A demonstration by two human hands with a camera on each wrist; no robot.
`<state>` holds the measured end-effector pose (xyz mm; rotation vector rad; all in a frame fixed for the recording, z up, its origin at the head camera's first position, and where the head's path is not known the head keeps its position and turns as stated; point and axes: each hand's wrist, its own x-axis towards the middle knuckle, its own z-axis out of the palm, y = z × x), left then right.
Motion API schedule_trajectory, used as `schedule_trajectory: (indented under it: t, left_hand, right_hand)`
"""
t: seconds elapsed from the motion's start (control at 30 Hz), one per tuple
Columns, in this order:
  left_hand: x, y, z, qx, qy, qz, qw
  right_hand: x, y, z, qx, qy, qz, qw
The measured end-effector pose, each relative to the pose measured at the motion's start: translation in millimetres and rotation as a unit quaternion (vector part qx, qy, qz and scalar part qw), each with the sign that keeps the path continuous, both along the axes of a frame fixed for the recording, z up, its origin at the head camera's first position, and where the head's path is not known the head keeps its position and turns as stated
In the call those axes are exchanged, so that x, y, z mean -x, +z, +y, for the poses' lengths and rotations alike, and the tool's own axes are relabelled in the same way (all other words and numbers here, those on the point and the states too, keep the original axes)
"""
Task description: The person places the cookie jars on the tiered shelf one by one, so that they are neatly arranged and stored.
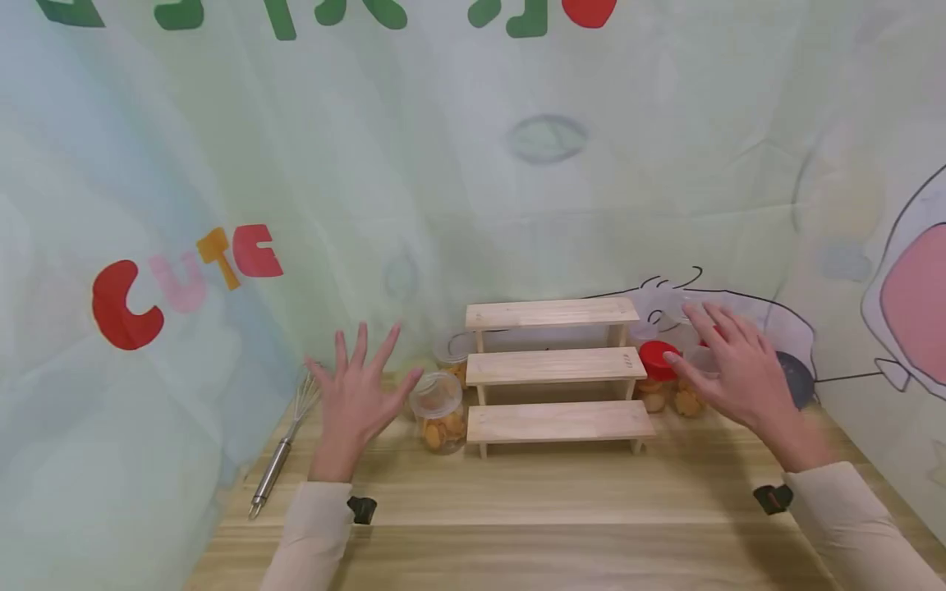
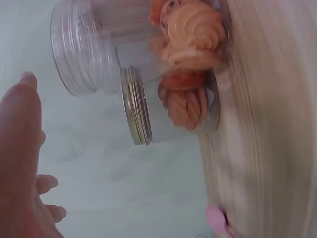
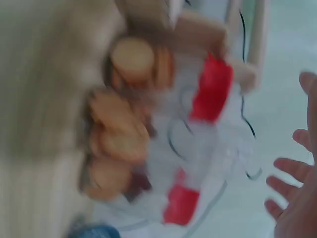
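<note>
My left hand [image 1: 358, 406], fingers spread and holding nothing, hovers between a whisk and a clear jar [image 1: 442, 431] of cookies. In the left wrist view, that hand is beside a clear-lidded jar [image 2: 74, 47] with swirled cookies and a jar with a gold-coloured lid [image 2: 136, 106]. My right hand [image 1: 742, 377] is also empty, its fingers extended over the jars right of the stand. One of these is a red-lidded jar [image 1: 656, 361]. Blurred in the right wrist view are red-lidded jars [image 3: 213, 89] of cookies, with a clear-topped jar [image 3: 119, 129] between them.
A three-tier wooden stand [image 1: 554, 367] with bare steps is on the wooden table [image 1: 532, 492], against a printed cloth backdrop [image 1: 443, 164]. The whisk [image 1: 281, 455] lies at the left edge. A dark round object [image 1: 796, 380] stands at the right; a pink spoon [image 2: 216, 218] lies behind the left jars.
</note>
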<state>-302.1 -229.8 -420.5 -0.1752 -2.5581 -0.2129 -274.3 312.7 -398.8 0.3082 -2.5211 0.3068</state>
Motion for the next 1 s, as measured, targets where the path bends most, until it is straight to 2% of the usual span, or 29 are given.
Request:
schedule_trajectory:
  t: [0.1, 0.17, 0.27, 0.33, 0.47, 0.6, 0.77, 1.0]
  left_hand:
    - [-8.7, -6.2, 4, -0.019, -0.026, 0.020, 0.9993]
    - [-13.9, -11.7, 9, -0.038, -0.055, 0.025, 0.9974]
    - [-19.7, -20.3, 20, -0.081, -0.103, 0.010, 0.9913]
    - [-22.7, -25.9, 28, -0.112, -0.121, -0.016, 0.9862]
    - [-27.8, -36.0, 38, -0.166, -0.129, -0.058, 0.9759]
    - [-31.4, -43.3, 39, -0.191, -0.127, -0.074, 0.9706]
    - [-30.8, -50.4, 37, -0.219, -0.143, -0.076, 0.9621]
    - [-29.7, -56.7, 35, -0.253, -0.174, -0.090, 0.9476]
  right_hand:
    - [-5.7, -18.6, -14, 0.035, 0.032, 0.030, 0.998]
    - [-8.6, -31.4, -22, 0.051, 0.049, 0.033, 0.997]
    - [-11.1, -49.1, -32, 0.078, 0.075, 0.007, 0.994]
    - [-11.9, -59.2, -35, 0.099, 0.088, -0.026, 0.991]
    - [-12.4, -74.4, -36, 0.153, 0.098, -0.096, 0.979]
    - [-14.2, -84.6, -33, 0.211, 0.095, -0.145, 0.962]
    - [-13.0, -93.9, -29, 0.268, 0.095, -0.184, 0.941]
    - [-11.6, -99.2, -29, 0.318, 0.102, -0.214, 0.918]
